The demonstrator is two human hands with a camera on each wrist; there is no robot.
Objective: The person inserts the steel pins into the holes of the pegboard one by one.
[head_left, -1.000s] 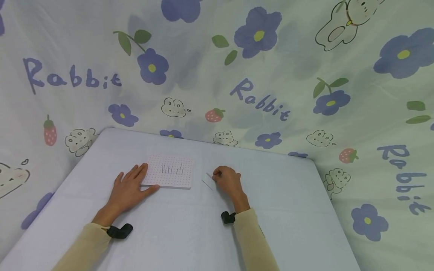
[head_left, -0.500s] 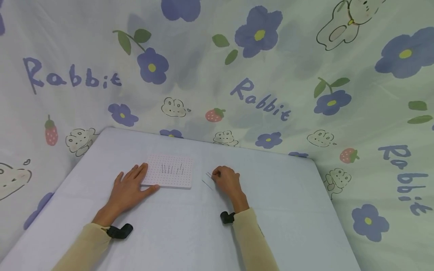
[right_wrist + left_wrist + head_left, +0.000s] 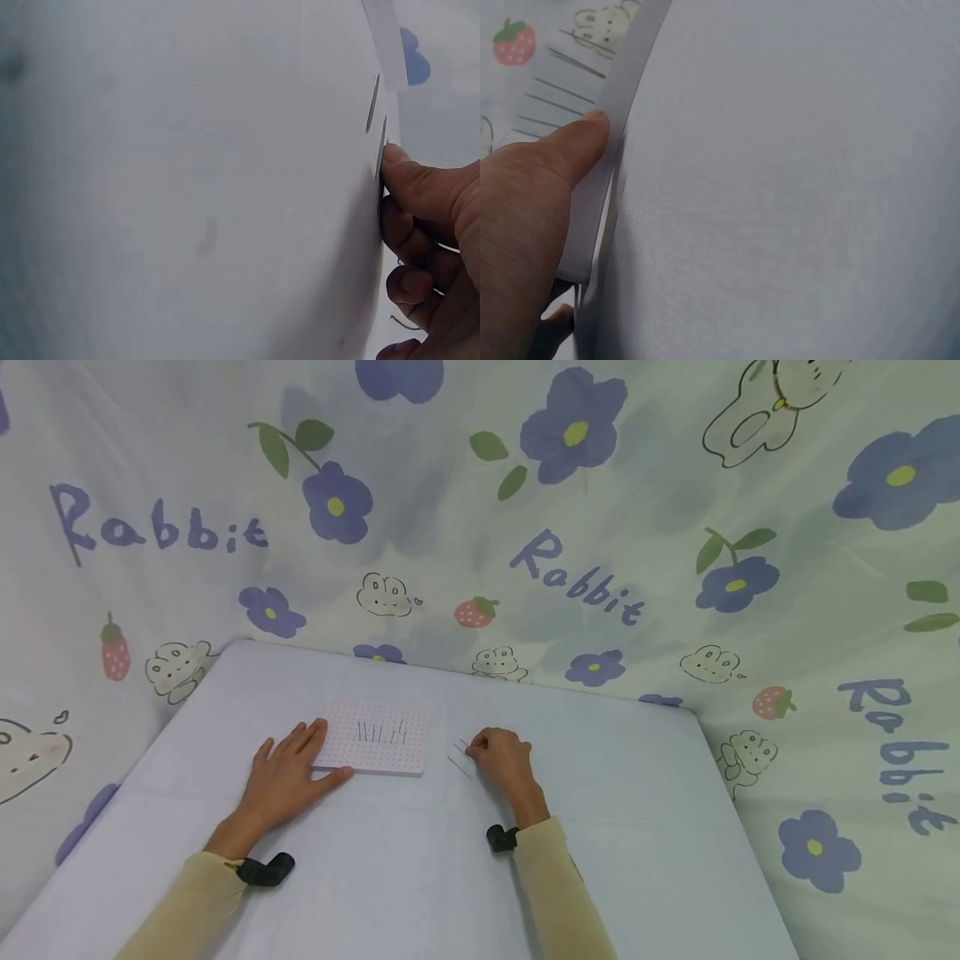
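Note:
A white pegboard [image 3: 345, 760] dotted with small holes lies flat, several thin metal pins [image 3: 373, 732] standing in it. My left hand [image 3: 285, 785] rests on its left side with fingers straight, the thumb along the front edge; the left wrist view shows that thumb [image 3: 589, 142] against the board's side. Right of the board, my right hand [image 3: 504, 762] has thumb and fingers curled together at the tabletop, pinching a thin metal pin [image 3: 382, 150] whose far part sticks out past the thumb. Another thin pin [image 3: 459, 766] lies loose just beside these fingers.
A white cloth-covered table [image 3: 390, 877] spreads under everything. Behind it hangs a curtain [image 3: 435, 543] printed with flowers, rabbits and strawberries. Each wrist wears a black camera, such as the one [image 3: 266, 870] at the left cuff.
The right fingers have shifted very slightly left along the pins, and the pin ends beside them show a little differently. My left hand and the pegboard have stayed put.

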